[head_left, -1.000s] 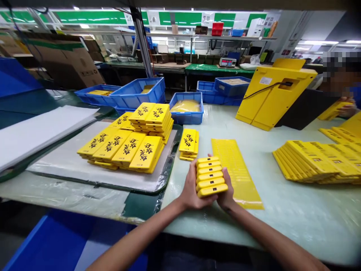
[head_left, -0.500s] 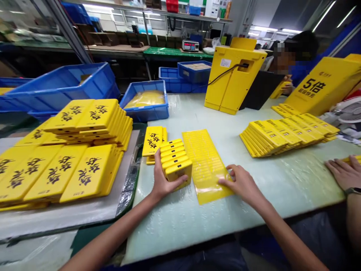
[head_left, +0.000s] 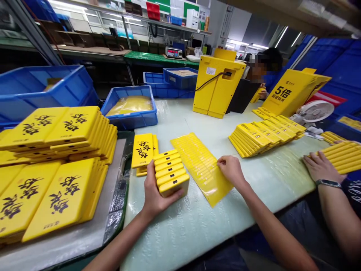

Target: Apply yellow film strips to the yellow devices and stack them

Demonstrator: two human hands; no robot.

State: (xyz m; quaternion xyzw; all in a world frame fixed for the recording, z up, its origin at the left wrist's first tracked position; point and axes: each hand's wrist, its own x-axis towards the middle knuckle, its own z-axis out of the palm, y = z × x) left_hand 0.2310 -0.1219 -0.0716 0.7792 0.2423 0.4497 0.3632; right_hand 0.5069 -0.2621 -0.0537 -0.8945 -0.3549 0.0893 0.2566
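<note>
My left hand (head_left: 158,195) is wrapped around a stack of yellow power banks (head_left: 171,169), standing on edge with their small dark ports facing up. Right beside it lies a yellow sticker sheet (head_left: 201,162) with rows of narrow strips. At the sheet's right edge, my right hand (head_left: 231,169) pinches with thumb and forefinger; whether a single strip is between the fingertips is too small to tell. Just behind my left hand, a few power banks with black lettering (head_left: 143,150) lie flat on the table.
Tall piles of lettered power banks (head_left: 70,188) fill the left side. A blue bin (head_left: 129,118) stands behind. Fanned power banks (head_left: 262,135) lie to the right, near a co-worker's hand (head_left: 321,165) at another row. Yellow charging stands (head_left: 217,86) and a white fan (head_left: 317,111) are farther back.
The view has swung slightly to the right. My right hand's fingers have closed into a tighter pinch and sit higher along the sheet's edge. My left hand keeps the same stack.
</note>
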